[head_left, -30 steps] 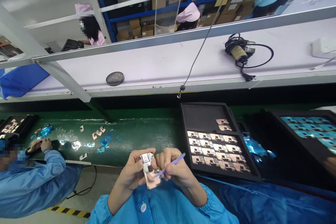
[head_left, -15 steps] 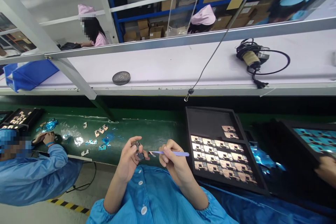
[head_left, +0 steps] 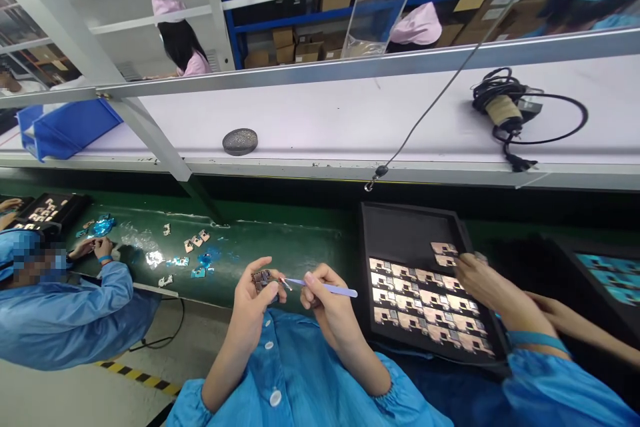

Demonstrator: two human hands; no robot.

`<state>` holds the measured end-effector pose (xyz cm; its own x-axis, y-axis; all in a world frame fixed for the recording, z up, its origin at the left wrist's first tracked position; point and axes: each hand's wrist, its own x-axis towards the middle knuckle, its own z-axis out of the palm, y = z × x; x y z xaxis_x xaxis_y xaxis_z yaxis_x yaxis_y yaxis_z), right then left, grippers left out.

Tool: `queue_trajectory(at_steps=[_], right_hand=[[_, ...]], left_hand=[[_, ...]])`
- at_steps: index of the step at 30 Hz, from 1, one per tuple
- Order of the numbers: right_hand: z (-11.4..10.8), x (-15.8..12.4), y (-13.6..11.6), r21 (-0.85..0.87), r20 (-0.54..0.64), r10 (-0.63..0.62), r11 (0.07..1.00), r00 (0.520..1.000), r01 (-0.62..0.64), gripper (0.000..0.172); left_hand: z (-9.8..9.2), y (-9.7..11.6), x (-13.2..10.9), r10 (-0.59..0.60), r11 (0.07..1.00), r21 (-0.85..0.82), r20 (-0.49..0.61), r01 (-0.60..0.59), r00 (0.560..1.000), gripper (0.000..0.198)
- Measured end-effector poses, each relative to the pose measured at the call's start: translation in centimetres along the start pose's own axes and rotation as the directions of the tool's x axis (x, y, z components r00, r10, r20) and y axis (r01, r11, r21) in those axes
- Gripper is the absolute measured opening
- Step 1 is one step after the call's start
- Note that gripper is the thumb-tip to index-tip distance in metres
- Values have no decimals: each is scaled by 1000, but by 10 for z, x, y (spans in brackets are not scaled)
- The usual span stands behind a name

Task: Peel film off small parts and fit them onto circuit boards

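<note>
My left hand [head_left: 253, 307] is closed round a small circuit board [head_left: 263, 278], held edge-on in front of my chest. My right hand [head_left: 325, 303] pinches a purple tweezer [head_left: 325, 287] whose tip touches the board. Both hands hover just in front of the green conveyor belt [head_left: 280, 247]. A black tray [head_left: 400, 230] with rows of copper-coloured boards lies to the right of my right hand.
A co-worker's hand [head_left: 483, 283] in a blue sleeve reaches onto the tray from the right. Another person [head_left: 55, 310] in blue works at the left, beside loose boards and blue film scraps [head_left: 187, 257]. A white shelf [head_left: 350, 120] carries a coiled cable tool [head_left: 505, 110] and a blue bin [head_left: 65, 127]. A second tray [head_left: 607, 270] sits far right.
My left hand turned the board from flat to edge-on and lifted it; the tweezer tip came to the board. A co-worker's hand moved in over the tray from the right.
</note>
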<state>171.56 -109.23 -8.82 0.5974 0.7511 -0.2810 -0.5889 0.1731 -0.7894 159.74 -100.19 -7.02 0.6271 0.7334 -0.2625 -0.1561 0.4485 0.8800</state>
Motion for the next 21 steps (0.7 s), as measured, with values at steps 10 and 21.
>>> queue_trajectory(at_steps=[10,21], right_hand=[[-1,17,23,-314,5,-54,948,999,53,40],[-1,50,61,-393,29,90,917,996,-72,49]], left_hand=[[-30,-22,11,24,998,62,-196,-12,980,47],[-117,-40,44,1,986,149,-426,69,905,56]])
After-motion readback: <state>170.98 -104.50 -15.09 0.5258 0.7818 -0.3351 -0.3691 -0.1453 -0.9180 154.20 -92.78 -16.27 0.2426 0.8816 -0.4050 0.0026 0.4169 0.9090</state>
